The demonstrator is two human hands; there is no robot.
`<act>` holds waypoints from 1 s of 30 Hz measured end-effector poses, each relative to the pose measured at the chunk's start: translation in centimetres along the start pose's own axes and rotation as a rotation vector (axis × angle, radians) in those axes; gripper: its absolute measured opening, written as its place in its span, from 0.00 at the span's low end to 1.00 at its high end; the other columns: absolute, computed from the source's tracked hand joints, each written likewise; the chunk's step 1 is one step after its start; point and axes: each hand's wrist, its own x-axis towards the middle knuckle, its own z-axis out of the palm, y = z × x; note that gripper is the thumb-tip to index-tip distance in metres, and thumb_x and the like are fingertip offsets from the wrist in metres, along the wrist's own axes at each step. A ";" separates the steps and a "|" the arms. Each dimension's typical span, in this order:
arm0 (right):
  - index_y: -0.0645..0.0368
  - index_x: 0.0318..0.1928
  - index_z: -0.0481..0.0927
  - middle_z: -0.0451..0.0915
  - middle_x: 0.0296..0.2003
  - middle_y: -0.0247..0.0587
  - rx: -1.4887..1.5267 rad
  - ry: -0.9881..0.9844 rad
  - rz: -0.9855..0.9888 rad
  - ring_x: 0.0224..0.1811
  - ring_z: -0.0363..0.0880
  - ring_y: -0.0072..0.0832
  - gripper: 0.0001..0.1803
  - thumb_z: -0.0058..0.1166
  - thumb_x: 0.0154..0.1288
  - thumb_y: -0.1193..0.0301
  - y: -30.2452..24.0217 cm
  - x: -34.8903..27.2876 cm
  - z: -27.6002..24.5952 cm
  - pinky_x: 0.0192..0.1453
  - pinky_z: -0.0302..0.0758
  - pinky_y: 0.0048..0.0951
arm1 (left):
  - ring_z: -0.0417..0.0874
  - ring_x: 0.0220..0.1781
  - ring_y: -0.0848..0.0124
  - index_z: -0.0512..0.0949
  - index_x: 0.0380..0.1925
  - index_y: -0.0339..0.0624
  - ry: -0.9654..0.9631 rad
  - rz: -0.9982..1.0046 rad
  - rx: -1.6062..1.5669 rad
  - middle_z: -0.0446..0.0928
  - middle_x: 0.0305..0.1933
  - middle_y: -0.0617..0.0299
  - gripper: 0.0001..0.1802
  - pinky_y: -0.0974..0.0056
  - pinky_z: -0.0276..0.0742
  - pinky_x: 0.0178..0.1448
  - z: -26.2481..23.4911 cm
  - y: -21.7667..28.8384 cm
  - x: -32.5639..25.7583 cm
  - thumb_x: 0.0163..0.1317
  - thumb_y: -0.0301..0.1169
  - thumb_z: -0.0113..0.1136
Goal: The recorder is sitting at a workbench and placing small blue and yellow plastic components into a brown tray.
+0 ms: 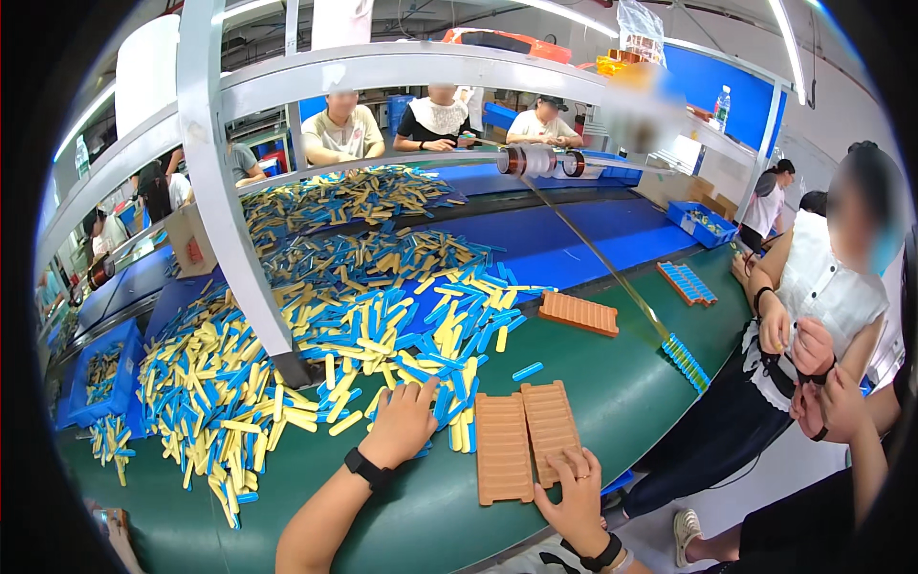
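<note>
My left hand [402,422] lies at the near edge of a big loose heap of flat, round-ended sticks [325,316], some blue and some yellow. Its fingers are stretched out, touching or just over the sticks; nothing shows gripped in it. Two brown grooved trays stand side by side in front of me. The left tray [503,450] has bare grooves. On the right tray [551,421], my right hand [576,493] grips the near end, thumb and fingers bent round its corner. A lone blue stick [528,371] lies beyond the trays.
Farther right are another brown tray [578,314], a tray filled with blue sticks [686,284] and a row of blue sticks [686,364] by a yellowish strip. A grey metal post [234,191] rises from the heap. Blue bins [703,225] and several people stand around.
</note>
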 end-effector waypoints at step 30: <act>0.52 0.61 0.69 0.67 0.60 0.39 0.201 -0.018 -0.131 0.65 0.58 0.53 0.30 0.56 0.56 0.63 0.9 -0.2 0.9 0.61 0.69 0.50 | 0.69 0.59 0.42 0.59 0.66 0.38 -0.317 0.232 -0.166 0.63 0.64 0.37 0.38 0.51 0.69 0.61 -4.3 9.6 -5.0 0.57 0.35 0.61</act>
